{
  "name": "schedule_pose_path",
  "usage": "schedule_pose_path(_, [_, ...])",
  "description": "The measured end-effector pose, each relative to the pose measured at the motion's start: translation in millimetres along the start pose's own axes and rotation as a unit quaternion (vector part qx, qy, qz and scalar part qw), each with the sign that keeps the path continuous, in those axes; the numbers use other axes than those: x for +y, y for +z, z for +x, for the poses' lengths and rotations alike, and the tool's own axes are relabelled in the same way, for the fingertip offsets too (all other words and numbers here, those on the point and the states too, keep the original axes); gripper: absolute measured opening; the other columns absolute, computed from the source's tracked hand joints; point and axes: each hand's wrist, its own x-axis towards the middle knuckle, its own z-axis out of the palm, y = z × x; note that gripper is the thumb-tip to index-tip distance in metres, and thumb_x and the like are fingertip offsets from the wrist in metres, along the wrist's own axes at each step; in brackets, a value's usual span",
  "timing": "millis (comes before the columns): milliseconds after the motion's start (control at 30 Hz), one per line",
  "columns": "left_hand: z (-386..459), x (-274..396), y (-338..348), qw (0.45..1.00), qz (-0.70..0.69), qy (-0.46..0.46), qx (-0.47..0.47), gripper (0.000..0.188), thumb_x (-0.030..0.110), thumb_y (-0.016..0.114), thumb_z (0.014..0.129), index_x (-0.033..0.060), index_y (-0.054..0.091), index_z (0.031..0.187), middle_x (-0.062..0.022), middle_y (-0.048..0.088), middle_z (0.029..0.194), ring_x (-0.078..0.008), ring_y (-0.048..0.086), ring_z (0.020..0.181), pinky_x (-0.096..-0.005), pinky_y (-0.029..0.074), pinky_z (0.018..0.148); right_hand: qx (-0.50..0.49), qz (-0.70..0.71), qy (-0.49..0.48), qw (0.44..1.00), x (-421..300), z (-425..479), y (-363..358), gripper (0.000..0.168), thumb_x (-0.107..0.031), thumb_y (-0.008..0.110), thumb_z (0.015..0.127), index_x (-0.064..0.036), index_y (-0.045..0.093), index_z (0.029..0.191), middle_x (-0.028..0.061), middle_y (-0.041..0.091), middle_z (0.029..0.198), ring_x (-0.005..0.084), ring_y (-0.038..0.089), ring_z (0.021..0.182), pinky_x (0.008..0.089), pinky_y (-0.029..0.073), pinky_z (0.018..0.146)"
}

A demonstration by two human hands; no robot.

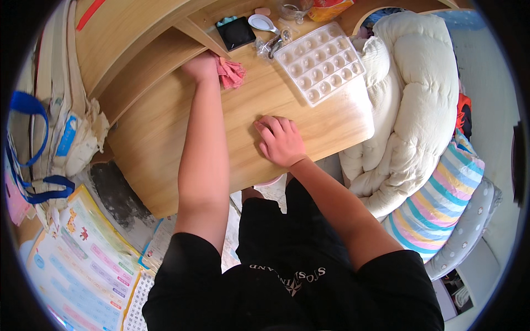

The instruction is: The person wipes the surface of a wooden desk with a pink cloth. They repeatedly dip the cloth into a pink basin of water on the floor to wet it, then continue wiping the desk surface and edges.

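My left hand (201, 66) reaches to the shelf opening at the back of the wooden desk (248, 103), its fingers mostly hidden behind the shelf's edge. A crumpled pink cloth (232, 72) lies against that hand's right side; whether the fingers grip it does not show. Near the desk's front edge, my right hand (281, 140) rests on the wood with its fingers curled and nothing seen in it. Beyond it, at the back right, lies a clear plastic tray (321, 62) with rows of round cups.
A black square tray (236, 34), a white oval-headed object (261, 22), a clear bowl (295, 9) and an orange packet (329, 8) are at the back. To the right lies a cream quilt (422, 95) beside a striped pillow (443, 198). Books (62, 74) stand left.
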Motion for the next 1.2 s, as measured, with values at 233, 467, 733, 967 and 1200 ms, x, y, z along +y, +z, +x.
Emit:
schedule_pose_path(233, [-49, 0, 88, 0.892, 0.442, 0.015, 0.094, 0.043, 0.008, 0.068, 0.099, -0.0013, 0.061, 0.141, -0.0158, 0.064, 0.146, -0.0265, 0.064, 0.129, -0.0386, 0.052, 0.107, -0.007, -0.024, 0.026, 0.999, 15, -9, 0, 0.051, -0.026, 0.073, 0.085, -0.014, 0.064, 0.134, 0.0039, 0.059, 0.136, 0.0285, 0.056, 0.122, 0.0453, 0.047, 0.101])
schedule_pose_path(467, [-29, 8, 47, 0.737, 0.667, 0.106, -0.015, 0.04, 0.022, 0.065, 0.098, -0.0037, 0.068, 0.128, -0.0199, 0.074, 0.128, -0.0309, 0.068, 0.117, -0.0404, 0.051, 0.103, -0.002, -0.004, 0.011, 1.0, 8, -2, 2, 0.053, -0.021, 0.072, 0.082, -0.013, 0.065, 0.134, 0.0067, 0.06, 0.132, 0.0312, 0.056, 0.12, 0.0477, 0.046, 0.101])
schedule_pose_path(733, [-120, 18, 48, 0.905, 0.416, -0.083, -0.018, 0.044, 0.031, 0.072, 0.102, -0.003, 0.073, 0.13, -0.005, 0.076, 0.121, -0.0147, 0.066, 0.11, -0.0312, 0.05, 0.102, 0.003, -0.046, 0.012, 0.999, 11, -4, 8, 0.048, -0.025, 0.071, 0.083, -0.015, 0.066, 0.129, 0.0061, 0.06, 0.133, 0.0308, 0.056, 0.119, 0.0475, 0.045, 0.099])
schedule_pose_path(967, [-161, 0, 69, 0.728, 0.679, 0.086, -0.03, 0.088, 0.028, 0.09, 0.074, -0.002, 0.054, 0.148, -0.031, 0.057, 0.142, -0.0462, 0.056, 0.131, -0.0483, 0.047, 0.113, 0.017, -0.056, 0.004, 0.998, 7, -3, 9, 0.045, -0.02, 0.07, 0.084, -0.016, 0.066, 0.129, 0.0062, 0.061, 0.13, 0.0316, 0.057, 0.116, 0.0471, 0.047, 0.098])
schedule_pose_path(1200, [-145, 46, 60, 0.673, 0.714, 0.182, -0.062, 0.086, 0.024, 0.083, 0.077, -0.003, 0.051, 0.153, -0.0252, 0.047, 0.152, -0.0452, 0.046, 0.137, -0.0483, 0.044, 0.116, 0.03, -0.059, 0.005, 0.998, 13, -5, 11, 0.047, -0.02, 0.07, 0.084, -0.016, 0.066, 0.131, 0.0054, 0.061, 0.131, 0.0314, 0.058, 0.117, 0.0469, 0.047, 0.099])
